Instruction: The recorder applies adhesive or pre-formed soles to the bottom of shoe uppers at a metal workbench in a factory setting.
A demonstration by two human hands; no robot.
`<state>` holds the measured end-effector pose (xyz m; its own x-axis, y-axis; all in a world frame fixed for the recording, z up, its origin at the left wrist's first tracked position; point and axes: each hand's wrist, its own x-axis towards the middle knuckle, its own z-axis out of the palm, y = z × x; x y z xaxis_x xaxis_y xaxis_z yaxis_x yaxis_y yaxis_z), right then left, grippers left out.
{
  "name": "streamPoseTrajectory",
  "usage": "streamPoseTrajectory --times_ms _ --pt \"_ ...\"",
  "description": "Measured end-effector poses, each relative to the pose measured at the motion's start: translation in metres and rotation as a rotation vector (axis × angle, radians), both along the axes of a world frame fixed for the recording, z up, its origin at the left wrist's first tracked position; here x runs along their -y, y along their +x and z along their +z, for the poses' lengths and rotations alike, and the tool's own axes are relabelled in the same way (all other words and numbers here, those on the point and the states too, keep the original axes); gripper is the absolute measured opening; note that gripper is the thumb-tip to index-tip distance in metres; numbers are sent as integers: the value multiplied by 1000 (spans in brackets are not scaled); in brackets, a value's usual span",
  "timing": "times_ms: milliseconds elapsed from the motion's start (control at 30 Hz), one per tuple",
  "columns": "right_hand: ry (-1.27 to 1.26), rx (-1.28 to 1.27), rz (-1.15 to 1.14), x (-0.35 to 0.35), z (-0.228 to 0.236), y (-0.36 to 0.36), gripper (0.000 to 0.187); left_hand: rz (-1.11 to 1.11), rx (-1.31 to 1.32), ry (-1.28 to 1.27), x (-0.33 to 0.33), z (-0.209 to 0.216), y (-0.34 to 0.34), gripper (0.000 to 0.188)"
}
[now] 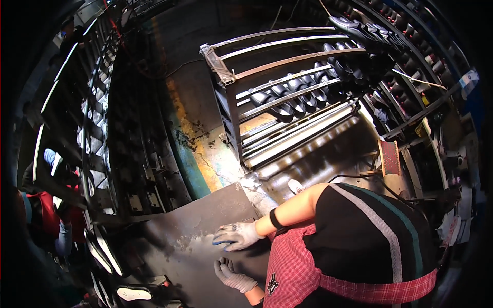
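Note:
My right hand (237, 236), in a pale grey glove with blue on the fingertips, is stretched over a dark flat work surface (200, 220). Its fingers are extended and hold nothing I can see. Nearer the lower edge, my left hand (233, 277) wears a grey glove too. Its fingers are loosely curved and apart from the thumb, with no object visible in them. At the lower left, beyond both hands, lie a pair of dark shoes with pale soles (105, 250) and another pale-soled shoe (134, 293).
A metal rack (233, 110) holds several black shoes (280, 105). Another tall rack (97, 118) stands at the left, with a person in red (49, 215) behind it. Shelves of shoes (411, 36) line the far right. A perforated reddish panel (389, 158) stands nearby.

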<state>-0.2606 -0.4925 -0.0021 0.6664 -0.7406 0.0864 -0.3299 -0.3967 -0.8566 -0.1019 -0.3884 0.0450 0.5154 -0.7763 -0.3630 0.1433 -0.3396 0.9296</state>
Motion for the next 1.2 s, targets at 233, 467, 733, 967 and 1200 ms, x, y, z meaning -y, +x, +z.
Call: streamPoseTrajectory --times_ms 233,467,733,967,1200 --pt "298 -379 -729 -61 -28 -307 63 -785 56 -22 65 -44 -155 34" --pt "366 -1174 -918 18 -75 -544 88 -1436 1086 -618 182 -96 -420 76" --pt "646 -1124 -712 100 -127 -647 72 -1894 1201 363 269 -126 -609 90" --pt "325 -1070 -508 98 -123 -635 58 -1611 1287 -25 271 -178 -571 40" --pt "446 -701 -371 65 -44 -567 49 -1713 877 129 211 -56 -456 55"
